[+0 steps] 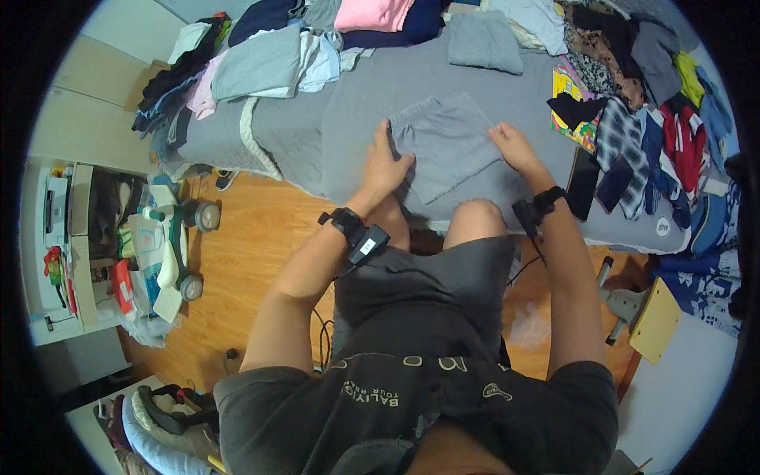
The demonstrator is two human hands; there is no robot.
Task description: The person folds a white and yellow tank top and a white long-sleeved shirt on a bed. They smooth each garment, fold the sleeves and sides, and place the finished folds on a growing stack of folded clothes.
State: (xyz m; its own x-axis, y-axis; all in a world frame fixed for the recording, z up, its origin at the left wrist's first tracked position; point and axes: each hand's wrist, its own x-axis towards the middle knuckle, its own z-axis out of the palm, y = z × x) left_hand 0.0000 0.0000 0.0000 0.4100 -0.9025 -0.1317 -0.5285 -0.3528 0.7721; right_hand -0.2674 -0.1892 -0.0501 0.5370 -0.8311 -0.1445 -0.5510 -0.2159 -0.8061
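A pair of grey shorts (pixel 450 146) lies folded on the grey bed sheet in front of me, its gathered waistband toward the upper left. My left hand (pixel 385 168) rests along the left edge of the shorts, fingers stretched forward and thumb apart over the cloth. At the opposite edge, my right hand (pixel 514 148) pinches the cloth by the leg side, its fingers bent and partly hidden. Both wrists wear black straps with small devices attached.
The bed (pixel 348 119) holds folded grey clothes (pixel 484 43), a pink folded garment (pixel 372 14) and a grey-green pile (pixel 257 67). On the right lie a colourful book (pixel 584 134), dark phones (pixel 583 184) and a plaid shirt (pixel 621 150). A wheeled cart (pixel 170 253) stands left.
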